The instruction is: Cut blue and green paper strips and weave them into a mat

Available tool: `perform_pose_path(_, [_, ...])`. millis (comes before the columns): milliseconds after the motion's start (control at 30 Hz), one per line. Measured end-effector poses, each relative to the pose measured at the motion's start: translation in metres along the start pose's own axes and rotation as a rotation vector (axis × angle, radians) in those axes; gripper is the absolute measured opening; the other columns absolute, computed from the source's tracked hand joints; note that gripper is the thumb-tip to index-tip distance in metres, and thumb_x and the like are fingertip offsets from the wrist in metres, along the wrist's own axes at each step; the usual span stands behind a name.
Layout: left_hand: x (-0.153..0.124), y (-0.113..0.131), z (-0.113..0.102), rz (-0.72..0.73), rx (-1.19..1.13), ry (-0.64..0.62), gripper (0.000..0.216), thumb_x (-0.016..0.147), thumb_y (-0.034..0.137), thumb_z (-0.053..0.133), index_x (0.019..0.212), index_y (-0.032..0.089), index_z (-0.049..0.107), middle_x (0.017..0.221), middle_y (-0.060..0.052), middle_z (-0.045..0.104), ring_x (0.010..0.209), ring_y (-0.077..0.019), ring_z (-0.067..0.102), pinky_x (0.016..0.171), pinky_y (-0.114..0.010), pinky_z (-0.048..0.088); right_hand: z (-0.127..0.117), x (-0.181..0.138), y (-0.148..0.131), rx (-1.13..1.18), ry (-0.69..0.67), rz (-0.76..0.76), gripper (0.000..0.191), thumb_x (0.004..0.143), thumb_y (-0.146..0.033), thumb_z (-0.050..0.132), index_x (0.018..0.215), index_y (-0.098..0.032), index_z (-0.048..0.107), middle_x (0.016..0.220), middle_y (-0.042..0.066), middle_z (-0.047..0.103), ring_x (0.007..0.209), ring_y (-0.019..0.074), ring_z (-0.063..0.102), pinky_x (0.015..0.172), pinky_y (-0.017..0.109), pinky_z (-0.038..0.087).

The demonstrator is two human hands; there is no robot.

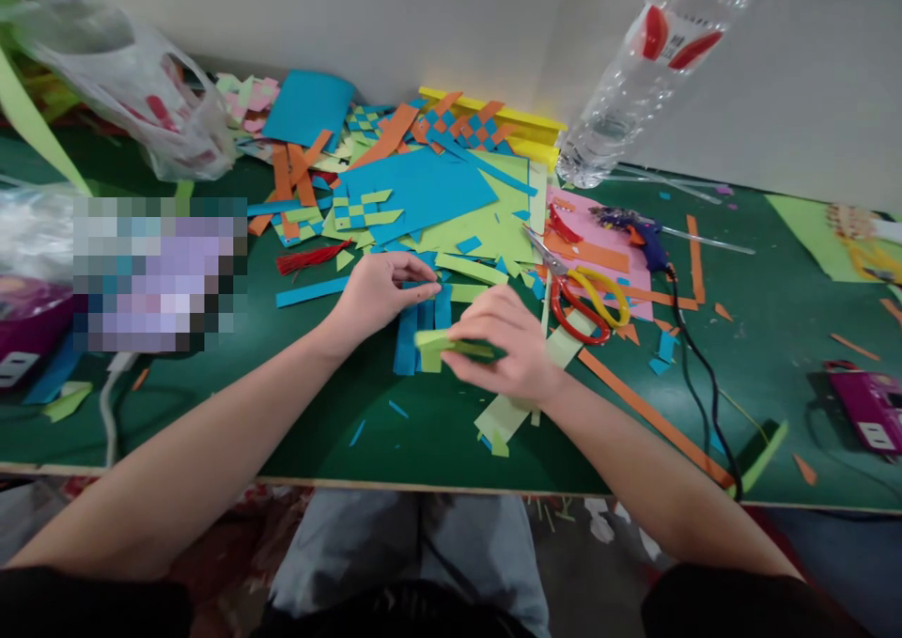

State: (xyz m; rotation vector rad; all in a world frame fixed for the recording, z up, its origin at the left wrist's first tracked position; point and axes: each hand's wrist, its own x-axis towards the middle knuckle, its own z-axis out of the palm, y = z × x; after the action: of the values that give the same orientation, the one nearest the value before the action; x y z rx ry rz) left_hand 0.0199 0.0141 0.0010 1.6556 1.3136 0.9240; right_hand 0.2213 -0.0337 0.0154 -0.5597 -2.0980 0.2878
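My right hand (504,347) has a light green paper strip (431,339) between thumb and fingers, folded over at its left end and slightly blurred. Blue paper strips (407,342) hang down side by side just left of it, on the green table. Thumb and fingertips of my left hand (384,290) come together at the top of these strips, where they meet a green strip (475,293) running sideways; the exact pinch point is partly hidden. A long blue strip (310,292) sticks out left from beneath my left hand.
Red-and-yellow-handled scissors (584,304) and a blue glue gun (645,239) with a black cord lie right. Behind are a blue paper sheet (415,192), woven paper pieces, a plastic bottle (613,102) and a bag (147,93). A blurred-out device (162,272) stands left.
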Motion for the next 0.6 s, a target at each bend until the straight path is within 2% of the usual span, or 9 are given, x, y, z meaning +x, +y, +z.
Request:
perform_pose_path(133, [-0.001, 0.004, 0.002, 0.038, 0.014, -0.056, 0.028, 0.068, 0.039, 0.078, 0.080, 0.015, 0.069, 0.083, -0.007, 0.075, 0.077, -0.0197, 0.071, 0.070, -0.029, 0.059, -0.001, -0.001, 0.009, 0.155, 0.242, 0.317, 0.009, 0.082, -0.025, 0.068, 0.088, -0.025, 0.062, 0.094, 0.003, 0.061, 0.089, 0.0190, 0.061, 0.078, 0.038, 0.052])
perform_pose_path(233, [-0.004, 0.006, 0.004, 0.073, -0.011, -0.087, 0.028, 0.070, 0.039, 0.075, 0.083, 0.015, 0.069, 0.085, -0.007, 0.075, 0.081, -0.0207, 0.072, 0.067, -0.027, 0.059, 0.002, -0.003, 0.018, 0.356, 0.350, 0.442, 0.006, 0.082, -0.023, 0.068, 0.085, -0.025, 0.063, 0.094, 0.003, 0.061, 0.093, 0.0179, 0.061, 0.083, 0.037, 0.052])
perform_pose_path(333, [-0.007, 0.008, 0.005, 0.082, -0.032, -0.111, 0.024, 0.071, 0.035, 0.074, 0.083, 0.015, 0.070, 0.088, -0.007, 0.075, 0.084, -0.0208, 0.072, 0.069, -0.027, 0.059, 0.004, -0.003, 0.024, 0.500, 0.361, 0.520, 0.006, 0.081, -0.027, 0.069, 0.085, -0.024, 0.064, 0.092, 0.002, 0.062, 0.093, 0.0179, 0.062, 0.088, 0.038, 0.053])
perform_pose_path(467, [-0.010, 0.013, 0.003, -0.013, -0.007, -0.145, 0.024, 0.068, 0.034, 0.078, 0.083, 0.016, 0.073, 0.082, -0.006, 0.076, 0.078, -0.0212, 0.072, 0.069, -0.029, 0.060, 0.001, -0.001, 0.031, 0.782, 0.389, 0.609, 0.014, 0.077, -0.034, 0.073, 0.078, -0.025, 0.063, 0.099, 0.001, 0.065, 0.100, 0.0199, 0.063, 0.092, 0.041, 0.053])
perform_pose_path(600, [-0.015, 0.017, 0.000, -0.062, -0.027, -0.166, 0.026, 0.069, 0.035, 0.080, 0.088, 0.018, 0.075, 0.082, -0.005, 0.076, 0.078, -0.0200, 0.072, 0.073, -0.031, 0.060, -0.006, 0.002, 0.036, 1.097, 0.318, 0.765, 0.018, 0.077, -0.039, 0.071, 0.075, -0.025, 0.060, 0.097, 0.003, 0.070, 0.110, 0.0254, 0.064, 0.098, 0.049, 0.051])
